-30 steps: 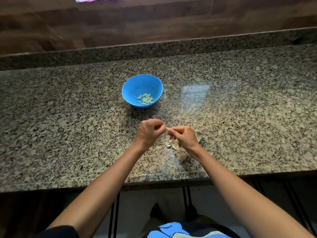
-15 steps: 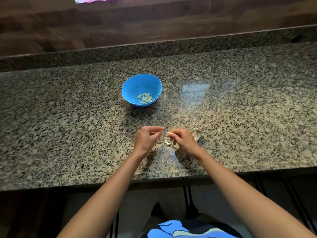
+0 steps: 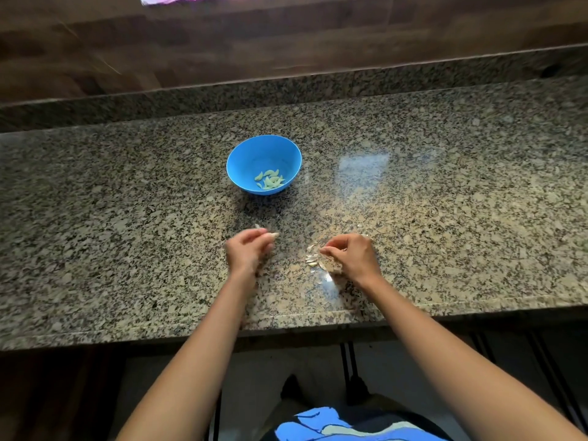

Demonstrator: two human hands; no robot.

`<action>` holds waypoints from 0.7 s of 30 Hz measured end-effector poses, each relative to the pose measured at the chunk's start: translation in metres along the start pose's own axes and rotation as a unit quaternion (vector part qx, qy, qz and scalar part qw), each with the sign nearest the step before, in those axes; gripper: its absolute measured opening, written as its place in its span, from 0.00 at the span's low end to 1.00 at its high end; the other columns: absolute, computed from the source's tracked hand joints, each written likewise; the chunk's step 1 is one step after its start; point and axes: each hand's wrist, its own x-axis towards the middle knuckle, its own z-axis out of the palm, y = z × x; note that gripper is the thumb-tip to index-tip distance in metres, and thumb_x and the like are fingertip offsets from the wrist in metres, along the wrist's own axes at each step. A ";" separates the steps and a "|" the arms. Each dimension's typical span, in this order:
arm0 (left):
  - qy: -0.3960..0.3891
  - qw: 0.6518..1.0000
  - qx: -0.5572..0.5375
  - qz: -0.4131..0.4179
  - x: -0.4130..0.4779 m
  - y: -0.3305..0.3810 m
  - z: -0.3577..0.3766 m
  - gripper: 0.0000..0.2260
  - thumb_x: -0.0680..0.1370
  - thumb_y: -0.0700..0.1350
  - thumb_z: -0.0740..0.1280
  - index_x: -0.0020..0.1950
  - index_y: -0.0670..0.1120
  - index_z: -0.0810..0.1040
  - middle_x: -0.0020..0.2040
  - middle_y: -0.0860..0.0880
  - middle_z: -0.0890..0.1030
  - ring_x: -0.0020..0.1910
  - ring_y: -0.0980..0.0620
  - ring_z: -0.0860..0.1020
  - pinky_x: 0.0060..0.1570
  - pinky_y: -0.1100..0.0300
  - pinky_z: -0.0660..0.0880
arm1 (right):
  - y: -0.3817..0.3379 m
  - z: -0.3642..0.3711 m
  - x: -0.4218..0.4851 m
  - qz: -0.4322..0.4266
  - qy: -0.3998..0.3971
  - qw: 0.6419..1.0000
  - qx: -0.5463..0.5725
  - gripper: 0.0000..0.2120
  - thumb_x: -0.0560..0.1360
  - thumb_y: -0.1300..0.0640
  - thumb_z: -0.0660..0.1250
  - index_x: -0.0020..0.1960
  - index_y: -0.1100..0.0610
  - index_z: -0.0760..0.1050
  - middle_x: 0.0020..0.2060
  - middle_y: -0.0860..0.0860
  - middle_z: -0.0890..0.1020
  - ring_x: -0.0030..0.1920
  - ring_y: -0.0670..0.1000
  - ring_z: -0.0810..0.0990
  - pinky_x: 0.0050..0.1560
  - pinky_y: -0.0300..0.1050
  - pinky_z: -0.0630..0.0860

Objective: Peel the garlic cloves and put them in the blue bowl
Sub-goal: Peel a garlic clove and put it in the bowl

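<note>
Pinching clove point(image 3: 274, 234): left hand point(image 3: 249, 251) | right hand point(image 3: 350, 254) curled over peels point(image 3: 313, 260), grip unclear | speckled granite counter point(image 3: 127, 233), wood wall point(image 3: 286, 36)

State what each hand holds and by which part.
Left hand pinches what looks like a clove in its fingertips; blur hides where. Right hand seems to pinch peel by its edge.

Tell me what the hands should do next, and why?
Probably move the left hand forward to the blue bowl and drop in the pale piece at its fingertips. It looks like a peeled clove, though blur leaves that unsure. The bowl holds peeled cloves, and the right hand sits by the loose skins.
</note>
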 end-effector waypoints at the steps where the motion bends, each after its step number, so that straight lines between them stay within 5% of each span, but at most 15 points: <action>1: 0.046 0.992 0.091 0.068 0.008 -0.001 -0.009 0.07 0.71 0.34 0.70 0.48 0.41 0.80 0.45 0.44 0.83 0.41 0.51 0.82 0.38 0.66 0.78 | 0.002 0.000 -0.001 0.005 0.005 0.999 -0.039 0.11 0.71 0.51 0.69 0.48 0.57 0.80 0.40 0.51 0.83 0.39 0.49 0.81 0.37 0.38 0.77; 5: 0.065 0.926 0.316 0.198 0.022 -0.012 -0.022 0.08 0.74 0.37 0.68 0.53 0.42 0.80 0.47 0.49 0.82 0.44 0.51 0.80 0.39 0.68 0.74 | 0.007 0.006 -0.003 0.021 0.043 0.993 -0.111 0.12 0.68 0.48 0.71 0.46 0.55 0.78 0.36 0.47 0.78 0.36 0.47 0.76 0.41 0.38 0.71; 9: 0.107 0.926 0.301 0.201 0.019 -0.018 -0.019 0.09 0.76 0.40 0.67 0.56 0.43 0.80 0.50 0.47 0.82 0.46 0.50 0.79 0.39 0.66 0.75 | 0.005 0.011 -0.007 0.025 0.038 0.992 -0.120 0.11 0.71 0.49 0.68 0.49 0.55 0.80 0.37 0.49 0.80 0.30 0.44 0.71 0.29 0.32 0.62; 11: 0.127 0.904 0.309 0.267 0.010 -0.022 -0.013 0.09 0.77 0.40 0.65 0.56 0.43 0.79 0.50 0.47 0.82 0.46 0.50 0.79 0.41 0.61 0.76 | 0.005 0.013 -0.008 0.030 0.042 0.992 -0.111 0.12 0.74 0.51 0.66 0.54 0.55 0.79 0.43 0.51 0.83 0.34 0.46 0.74 0.26 0.32 0.61; 13: 0.083 0.874 0.334 0.343 -0.005 -0.028 -0.001 0.09 0.77 0.39 0.65 0.55 0.43 0.80 0.49 0.49 0.81 0.45 0.52 0.78 0.42 0.62 0.75 | 0.005 0.014 -0.007 0.033 0.046 0.993 -0.100 0.11 0.76 0.55 0.64 0.57 0.55 0.78 0.46 0.51 0.83 0.36 0.46 0.77 0.26 0.30 0.62; 17: -0.097 0.858 0.388 0.324 -0.020 -0.040 0.022 0.10 0.76 0.42 0.67 0.56 0.44 0.79 0.50 0.48 0.81 0.45 0.56 0.78 0.47 0.66 0.77 | 0.006 0.013 -0.008 0.046 0.055 0.995 -0.077 0.09 0.75 0.54 0.66 0.53 0.53 0.78 0.45 0.49 0.82 0.38 0.46 0.78 0.30 0.33 0.69; 21: -0.164 0.777 0.493 0.355 -0.022 -0.051 0.030 0.11 0.75 0.44 0.68 0.56 0.43 0.80 0.51 0.46 0.80 0.48 0.52 0.79 0.53 0.59 0.77 | 0.007 0.013 -0.010 0.047 0.059 0.994 -0.077 0.08 0.74 0.52 0.66 0.52 0.53 0.77 0.44 0.49 0.82 0.39 0.47 0.79 0.30 0.34 0.68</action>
